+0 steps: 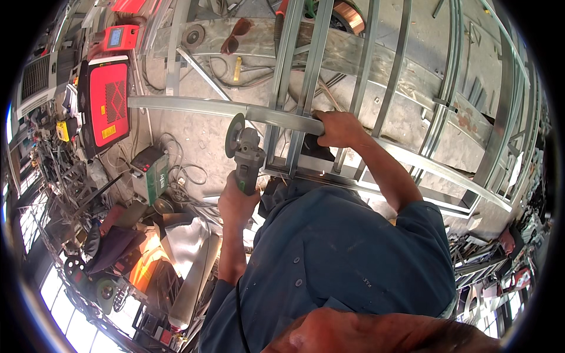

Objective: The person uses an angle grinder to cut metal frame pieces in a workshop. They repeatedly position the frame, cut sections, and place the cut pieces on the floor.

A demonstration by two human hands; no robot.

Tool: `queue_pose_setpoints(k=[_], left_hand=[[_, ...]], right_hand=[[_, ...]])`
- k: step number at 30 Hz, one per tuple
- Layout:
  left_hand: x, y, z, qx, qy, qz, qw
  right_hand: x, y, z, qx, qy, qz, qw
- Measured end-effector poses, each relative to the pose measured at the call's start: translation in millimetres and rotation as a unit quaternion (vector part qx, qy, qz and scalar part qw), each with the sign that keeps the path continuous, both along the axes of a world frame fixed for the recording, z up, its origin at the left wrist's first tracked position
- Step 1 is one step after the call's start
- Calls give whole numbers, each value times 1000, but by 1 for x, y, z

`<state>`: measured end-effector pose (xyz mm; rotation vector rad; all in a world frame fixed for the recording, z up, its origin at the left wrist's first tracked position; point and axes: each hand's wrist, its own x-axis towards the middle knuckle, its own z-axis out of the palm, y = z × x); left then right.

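My left hand (236, 200) is wrapped round the body of an angle grinder (249, 159), its disc (235, 135) turned up and to the left. The disc stands close below a long square metal tube (194, 105); whether it touches the tube I cannot tell. At the tube's right end my right hand (340, 129) grips it, fingers curled over the end. That tube lies across the bars of a welded metal frame (313, 65) and reaches left to a red machine. The grinder's black cord (239, 312) runs down past my left sleeve.
A red-and-black machine (107, 106) stands at left, with a green box (150, 175) and coiled cables below it. Sunglasses (235, 36) and a loose disc (193, 36) lie on a plank beyond the tube. Scrap metal and tools (112, 259) crowd the lower left.
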<state>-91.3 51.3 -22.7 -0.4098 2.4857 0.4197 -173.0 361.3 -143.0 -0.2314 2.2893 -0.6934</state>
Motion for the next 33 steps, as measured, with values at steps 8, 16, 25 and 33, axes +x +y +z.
queue_pose_setpoints(k=[8, 16, 25, 33], left_hand=[[-3, 0, 2, 2, 0, -8, 1000], [-9, -1, 2, -10, -18, -14, 1000], [-19, 8, 9, -16, -29, -10, 999], [-17, 11, 9, -6, -37, 8, 999]], right_hand=[[0, 1, -2, 5, -5, 5, 1000], [0, 1, -3, -8, -6, 4, 1000], [0, 1, 2, -5, -4, -9, 1000], [0, 0, 0, 2, 1, 2, 1000]])
